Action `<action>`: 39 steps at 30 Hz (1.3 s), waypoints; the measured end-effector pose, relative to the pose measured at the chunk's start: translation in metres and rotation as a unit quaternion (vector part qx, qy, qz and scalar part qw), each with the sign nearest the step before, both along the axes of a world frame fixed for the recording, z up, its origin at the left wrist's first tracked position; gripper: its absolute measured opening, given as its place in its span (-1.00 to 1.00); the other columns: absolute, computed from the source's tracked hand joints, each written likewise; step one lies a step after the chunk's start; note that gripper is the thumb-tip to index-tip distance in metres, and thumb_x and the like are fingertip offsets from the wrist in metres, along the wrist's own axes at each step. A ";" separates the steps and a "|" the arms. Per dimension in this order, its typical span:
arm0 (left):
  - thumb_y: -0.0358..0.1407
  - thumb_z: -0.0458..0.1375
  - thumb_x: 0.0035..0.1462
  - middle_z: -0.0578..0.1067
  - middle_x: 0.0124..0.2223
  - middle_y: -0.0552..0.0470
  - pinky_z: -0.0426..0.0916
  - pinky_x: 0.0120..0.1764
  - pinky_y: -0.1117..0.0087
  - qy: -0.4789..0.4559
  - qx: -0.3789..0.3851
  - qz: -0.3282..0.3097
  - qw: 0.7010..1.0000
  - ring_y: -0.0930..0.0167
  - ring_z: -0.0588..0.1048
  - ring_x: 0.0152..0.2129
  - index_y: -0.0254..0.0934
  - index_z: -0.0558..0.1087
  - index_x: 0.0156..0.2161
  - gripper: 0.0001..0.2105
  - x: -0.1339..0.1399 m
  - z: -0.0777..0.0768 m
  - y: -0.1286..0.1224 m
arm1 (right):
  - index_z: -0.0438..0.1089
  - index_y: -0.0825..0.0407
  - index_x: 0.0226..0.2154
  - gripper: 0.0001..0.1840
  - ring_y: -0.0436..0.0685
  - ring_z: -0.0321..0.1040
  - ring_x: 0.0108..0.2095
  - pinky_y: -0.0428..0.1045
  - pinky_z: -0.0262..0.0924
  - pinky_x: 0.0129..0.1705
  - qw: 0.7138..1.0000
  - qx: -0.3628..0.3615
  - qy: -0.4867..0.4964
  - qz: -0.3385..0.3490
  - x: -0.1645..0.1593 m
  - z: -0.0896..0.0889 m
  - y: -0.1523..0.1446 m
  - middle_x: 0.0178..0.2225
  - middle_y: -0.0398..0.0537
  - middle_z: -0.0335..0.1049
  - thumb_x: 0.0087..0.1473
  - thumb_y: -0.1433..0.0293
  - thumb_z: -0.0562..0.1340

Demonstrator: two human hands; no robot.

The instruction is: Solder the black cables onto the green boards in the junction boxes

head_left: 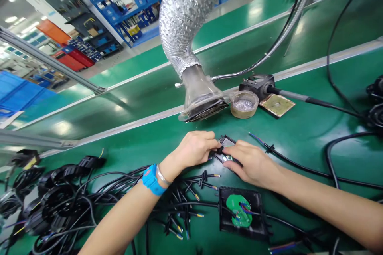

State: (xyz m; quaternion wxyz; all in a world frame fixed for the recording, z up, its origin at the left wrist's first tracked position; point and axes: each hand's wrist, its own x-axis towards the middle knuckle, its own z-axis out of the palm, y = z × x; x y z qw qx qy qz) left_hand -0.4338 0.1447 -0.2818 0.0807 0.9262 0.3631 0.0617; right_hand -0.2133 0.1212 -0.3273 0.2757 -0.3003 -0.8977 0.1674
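Observation:
A small black plastic housing (228, 142) is tilted between my two hands. My right hand (251, 163) grips it from the right, with the thumb and fingers on its near part. On its left edge my left hand (196, 149) is closed in a pinch at a small black part, mostly hidden by the fingers. Just below lies an open black housing (224, 223) with a green circuit board (241, 218) and coloured wires inside. To its left spread several black cables with stripped, coloured wire ends (194, 193) and black strain reliefs.
A fume extraction nozzle (203, 103) on a silver duct (182, 19) hangs above my hands. Behind them stand a solder tub (244, 104), a soldering iron holder (259, 85) and a sponge tray (277, 105). Coiled cables (56, 191) pile up left; a black cable (302, 166) runs right.

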 end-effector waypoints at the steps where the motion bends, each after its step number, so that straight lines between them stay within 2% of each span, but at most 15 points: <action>1: -0.42 0.01 0.19 0.43 -0.37 0.06 0.26 -0.38 0.46 -0.020 -0.032 0.011 0.999 0.44 0.42 -0.41 -0.22 0.50 -0.19 -0.78 0.000 -0.001 -0.001 | 0.38 0.15 -0.15 -0.76 0.12 0.30 -0.32 0.01 0.28 -0.29 1.000 -0.005 0.002 -0.002 -0.001 0.001 0.001 -0.35 0.02 0.43 0.14 0.36 0.22; 5: -0.39 0.09 0.16 0.50 -0.21 0.02 0.33 -0.17 0.44 -0.098 -0.180 0.027 0.978 0.42 0.47 -0.29 -0.26 0.46 -0.14 -0.83 0.004 0.003 -0.008 | 0.43 0.09 -0.32 -0.90 0.07 0.30 -0.39 -0.03 0.23 -0.33 1.000 -0.025 -0.001 -0.004 0.000 0.004 0.003 -0.44 -0.07 0.42 0.12 0.45 0.19; 8: -0.24 0.23 0.11 0.53 -0.19 0.04 0.35 -0.19 0.41 -0.107 -0.231 0.044 0.966 0.40 0.50 -0.33 -0.24 0.42 -0.04 -0.70 0.012 0.005 -0.016 | 0.44 0.09 -0.36 -0.92 0.07 0.31 -0.34 -0.02 0.25 -0.26 1.000 -0.027 -0.007 0.009 0.004 0.003 0.004 -0.40 -0.06 0.40 0.09 0.46 0.21; 11: -0.06 0.28 0.04 0.54 -0.14 0.03 0.33 -0.16 0.41 -0.092 -0.212 0.043 0.972 0.36 0.51 -0.25 -0.20 0.43 -0.02 -0.57 0.022 0.003 -0.018 | 0.45 0.10 -0.38 -0.94 0.09 0.30 -0.27 -0.01 0.27 -0.21 0.999 -0.030 -0.017 0.007 0.008 0.000 0.003 -0.31 -0.01 0.35 0.07 0.44 0.26; 14: -0.01 0.29 0.00 0.54 -0.20 0.04 0.31 -0.26 0.44 -0.040 -0.198 0.030 0.979 0.34 0.50 -0.27 -0.20 0.49 -0.13 -0.61 0.029 0.003 -0.010 | 0.44 0.10 -0.42 -0.91 0.08 0.27 -0.31 -0.02 0.24 -0.26 0.999 -0.032 -0.029 0.009 0.009 0.000 0.003 -0.36 -0.02 0.30 0.09 0.43 0.25; 18: -0.09 0.24 0.08 0.52 -0.34 0.06 0.21 -0.42 0.48 0.020 -0.215 -0.036 0.976 0.40 0.47 -0.43 -0.24 0.47 -0.30 -0.76 0.033 0.010 0.009 | 0.40 0.11 -0.45 -0.82 0.07 0.24 -0.36 -0.01 0.19 -0.30 0.998 -0.021 -0.044 0.032 0.006 0.004 0.004 -0.41 -0.05 0.31 0.16 0.45 0.17; 23: -0.24 0.19 0.09 0.49 -0.40 0.08 0.12 -0.50 0.48 0.060 -0.199 -0.099 0.973 0.44 0.42 -0.51 -0.24 0.43 -0.35 -0.89 0.033 0.020 0.019 | 0.40 0.12 -0.40 -0.87 0.07 0.25 -0.35 -0.02 0.18 -0.28 0.997 -0.016 -0.060 0.041 0.004 0.007 0.003 -0.38 -0.06 0.35 0.16 0.44 0.18; 28: -0.30 0.17 0.10 0.50 -0.37 0.11 0.15 -0.49 0.51 0.041 -0.217 -0.085 0.972 0.49 0.42 -0.50 -0.25 0.45 -0.32 -0.93 0.027 0.026 0.021 | 0.39 0.09 -0.41 -0.92 0.06 0.26 -0.36 -0.04 0.19 -0.28 0.997 -0.010 -0.063 0.041 0.005 0.006 0.001 -0.43 -0.10 0.32 0.11 0.49 0.21; 32: -0.23 0.15 0.19 0.54 -0.24 0.05 0.29 -0.28 0.52 -0.014 -0.246 -0.071 0.967 0.46 0.49 -0.33 -0.23 0.49 -0.15 -0.82 0.015 0.021 0.023 | 0.39 0.10 -0.37 -0.98 0.08 0.29 -0.32 -0.03 0.22 -0.26 0.998 -0.007 -0.064 0.024 0.005 0.006 0.001 -0.38 -0.06 0.34 0.08 0.49 0.22; 35: -0.24 0.12 0.23 0.55 -0.21 0.03 0.33 -0.20 0.50 -0.055 -0.258 -0.044 0.963 0.46 0.51 -0.30 -0.21 0.49 -0.07 -0.79 0.007 0.014 0.019 | 0.39 0.10 -0.36 -0.95 0.10 0.31 -0.32 -0.03 0.24 -0.30 0.998 -0.005 -0.070 0.010 0.003 0.007 0.001 -0.35 -0.04 0.34 0.05 0.46 0.25; 39: -0.35 0.10 0.22 0.55 -0.27 0.04 0.36 -0.24 0.48 -0.077 -0.197 -0.020 0.977 0.47 0.51 -0.35 -0.21 0.51 -0.10 -0.81 0.004 0.006 0.015 | 0.40 0.14 -0.29 -0.85 0.11 0.33 -0.34 -0.01 0.22 -0.32 0.996 0.008 -0.084 -0.040 -0.004 0.007 0.000 -0.35 0.01 0.35 0.16 0.42 0.14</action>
